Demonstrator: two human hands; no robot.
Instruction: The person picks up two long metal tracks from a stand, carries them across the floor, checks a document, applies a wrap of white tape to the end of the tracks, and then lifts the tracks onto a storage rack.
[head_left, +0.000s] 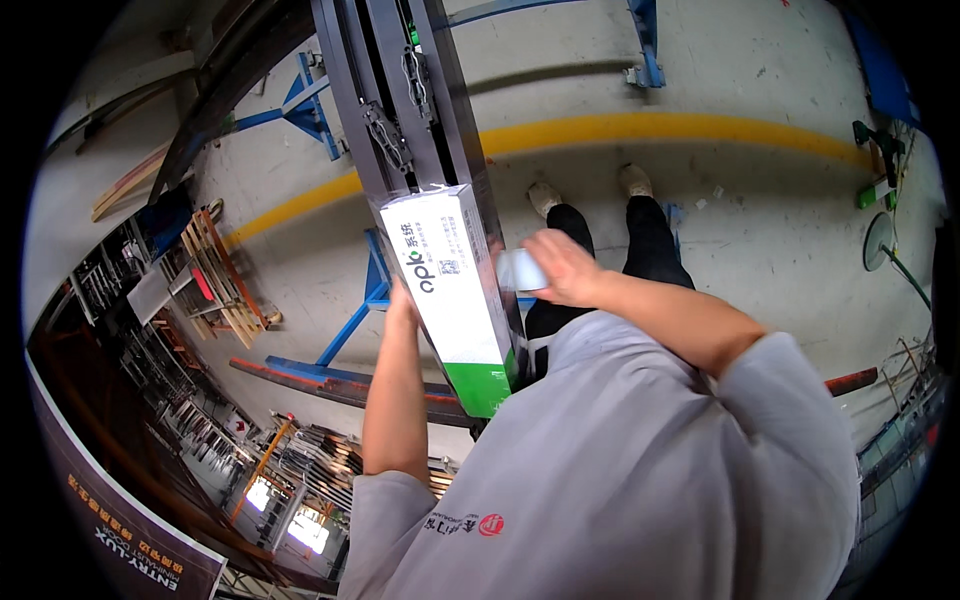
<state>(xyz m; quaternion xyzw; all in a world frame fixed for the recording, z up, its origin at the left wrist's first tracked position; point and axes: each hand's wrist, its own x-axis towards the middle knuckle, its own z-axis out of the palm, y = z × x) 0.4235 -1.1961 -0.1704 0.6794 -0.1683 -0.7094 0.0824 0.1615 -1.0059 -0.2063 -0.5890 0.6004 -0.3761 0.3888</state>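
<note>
A long white box point(445, 290) with a green end lies along a dark grey metal profile point(455, 110) in front of me. Clear film glints around the box's far end. My right hand point(565, 268), beside the box's right edge, is closed on a pale roll of tape point(522, 271). On the opposite side, my left hand point(401, 300) is against the box's left edge; its fingers are hidden behind the box and profile. Two metal fittings, a left one point(387, 138) and a right one point(416, 84), sit in the profile's grooves beyond the box.
Blue metal supports point(350, 325) stand beneath and around the profile. A yellow line point(640, 128) crosses the floor. Wooden strips point(215, 270) and racks of long profiles stand at left. At far right are a round disc point(879, 241) and a green hose.
</note>
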